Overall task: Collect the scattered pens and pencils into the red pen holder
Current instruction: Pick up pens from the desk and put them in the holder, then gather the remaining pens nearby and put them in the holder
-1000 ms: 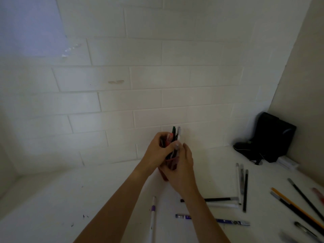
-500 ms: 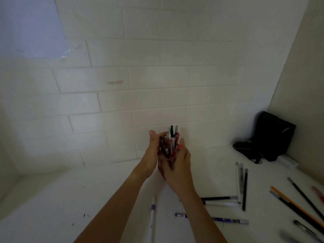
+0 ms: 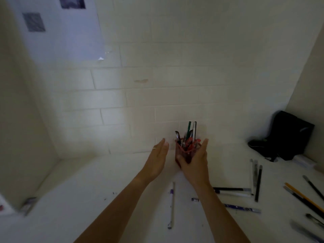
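The red pen holder (image 3: 186,151) stands on the white table near the back wall, with several pens (image 3: 189,130) sticking up out of it. My right hand (image 3: 194,165) cups the holder from the front, thumb on its left side and fingers up along its right side. My left hand (image 3: 157,158) is flat and open just left of the holder, not touching it. Loose on the table lie a white pen with a purple band (image 3: 172,204), a blue pen (image 3: 242,207), a black pen (image 3: 231,189), a black pencil (image 3: 258,183) and an orange pencil (image 3: 305,197).
A black bag (image 3: 287,135) sits in the back right corner against the wall. More dark pens (image 3: 313,220) lie at the right edge. A small object (image 3: 29,205) lies by the left wall. A paper sheet (image 3: 61,32) hangs on the tiled wall.
My left hand has let go of the pens in the holder and moved off to the left, opening flat. The right hand stays around the holder. The view has tilted up.
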